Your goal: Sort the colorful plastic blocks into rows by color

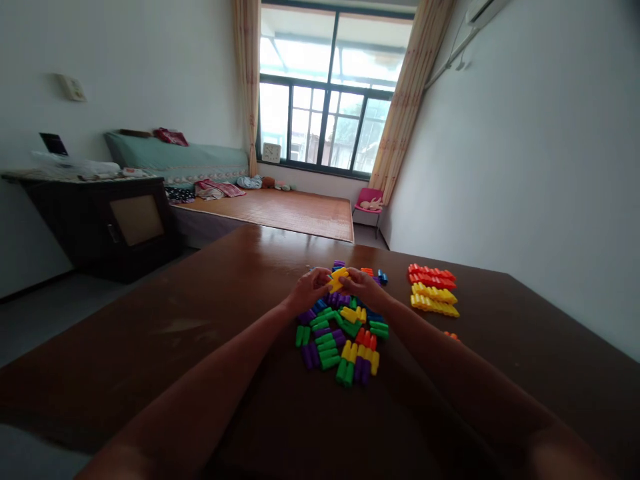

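Note:
Above a heap of coloured plastic building blocks, my left hand (311,288) and my right hand (362,283) meet on a yellow building block (339,279). Fingers of both hands are closed round it from either side. A bit of blue shows beside my left fingertips; I cannot tell what it belongs to. Below the hands lie green blocks (327,350), purple blocks (311,357), orange blocks (367,340) and more yellow blocks (354,314). To the right, a red row of joined blocks (432,276) and a yellow row of joined blocks (434,300) lie side by side.
The blocks rest on a dark brown table (225,287). One orange piece (451,336) shows partly behind my right forearm. Beyond the table stand a bed (300,210), a pink chair (369,200) and a dark cabinet (90,220). A white wall (525,153) runs along the right.

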{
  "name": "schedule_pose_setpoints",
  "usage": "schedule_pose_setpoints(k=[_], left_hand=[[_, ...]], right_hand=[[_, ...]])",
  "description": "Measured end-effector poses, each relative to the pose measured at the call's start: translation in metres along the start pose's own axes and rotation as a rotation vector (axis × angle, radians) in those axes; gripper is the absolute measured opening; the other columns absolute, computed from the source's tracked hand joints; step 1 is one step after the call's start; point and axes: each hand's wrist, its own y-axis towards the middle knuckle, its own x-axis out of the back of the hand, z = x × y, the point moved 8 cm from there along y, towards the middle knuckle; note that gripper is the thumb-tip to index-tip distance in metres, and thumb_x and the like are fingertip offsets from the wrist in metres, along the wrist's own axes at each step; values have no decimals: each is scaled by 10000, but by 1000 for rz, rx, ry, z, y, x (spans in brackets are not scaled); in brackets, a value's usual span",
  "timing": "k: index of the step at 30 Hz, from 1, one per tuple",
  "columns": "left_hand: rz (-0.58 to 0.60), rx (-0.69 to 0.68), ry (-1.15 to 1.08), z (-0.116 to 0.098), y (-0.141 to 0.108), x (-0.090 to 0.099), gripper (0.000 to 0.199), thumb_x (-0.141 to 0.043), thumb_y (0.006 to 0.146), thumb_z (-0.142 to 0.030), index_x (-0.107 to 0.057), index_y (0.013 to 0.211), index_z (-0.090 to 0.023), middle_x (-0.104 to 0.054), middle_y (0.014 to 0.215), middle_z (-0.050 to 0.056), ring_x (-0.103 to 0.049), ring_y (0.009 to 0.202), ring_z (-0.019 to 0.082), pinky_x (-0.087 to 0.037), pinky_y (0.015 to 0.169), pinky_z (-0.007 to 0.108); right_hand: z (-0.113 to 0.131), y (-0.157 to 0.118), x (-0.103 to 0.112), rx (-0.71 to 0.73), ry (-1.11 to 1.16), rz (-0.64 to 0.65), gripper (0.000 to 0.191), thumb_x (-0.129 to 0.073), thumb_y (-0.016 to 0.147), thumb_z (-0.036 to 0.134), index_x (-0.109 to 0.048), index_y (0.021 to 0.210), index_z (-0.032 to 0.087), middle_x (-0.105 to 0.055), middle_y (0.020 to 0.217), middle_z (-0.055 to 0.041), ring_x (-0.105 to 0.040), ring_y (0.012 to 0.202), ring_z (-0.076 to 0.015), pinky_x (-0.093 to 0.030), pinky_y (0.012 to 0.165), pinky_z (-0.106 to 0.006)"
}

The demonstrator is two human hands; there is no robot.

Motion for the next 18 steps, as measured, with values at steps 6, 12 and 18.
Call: schedule_pose_setpoints(k=[6,12,18], left_hand=[[18,42,-19,6,-2,3,383,-735,691,-391,-635,966,-145,-684,868,50,-663,817,178,-553,767,330],[-49,66,95,2,-1,12,417,-696,722,-472,-665,972,-140,-712,929,82,-677,868,222,-565,791,361],[-14,46,223,0,-4,9,424,-653,753,-506,-681,993,-157,-717,969,71,-674,914,226,-561,838,364]], right_hand=[[13,-29,83,35,-20,-356,408,-626,776,513,-568,1038,207,-611,862,-4,-628,710,-131,-545,642,-264],[-20,-113,219,-160,-107,-646,451,-666,756,363,-537,1168,235,-632,992,-45,-646,720,-131,-559,657,-261],[-69,-179,305,-450,-333,-885,316,-743,681,295,-607,921,140,-690,874,-108,-655,715,-160,-532,617,-240]])
